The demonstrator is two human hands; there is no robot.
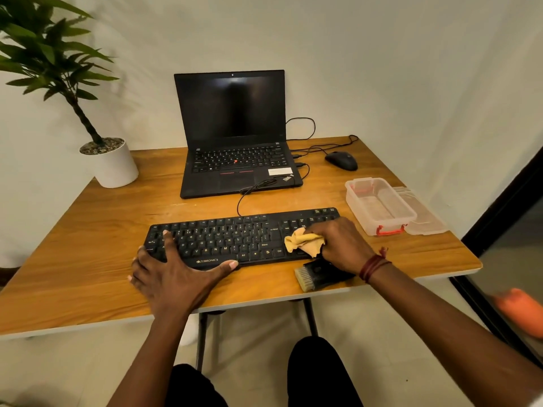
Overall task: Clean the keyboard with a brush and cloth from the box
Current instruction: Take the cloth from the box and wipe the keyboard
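A black keyboard (235, 235) lies across the near middle of the wooden table (88, 230). My left hand (173, 271) rests spread on the keyboard's left front corner, fingers straight. My right hand (338, 245) grips a crumpled yellow cloth (302, 242) and presses it on the keys at the keyboard's right end. A black brush (317, 276) with pale bristles lies on the table just in front of the keyboard, partly under my right wrist. The clear plastic box (379, 205) with red clasps stands open to the right.
An open black laptop (235, 136) stands behind the keyboard, with cables running from it. A black mouse (340, 160) sits at the back right. The box's clear lid (423, 212) lies beside the box. A potted plant (113, 164) stands at the back left corner.
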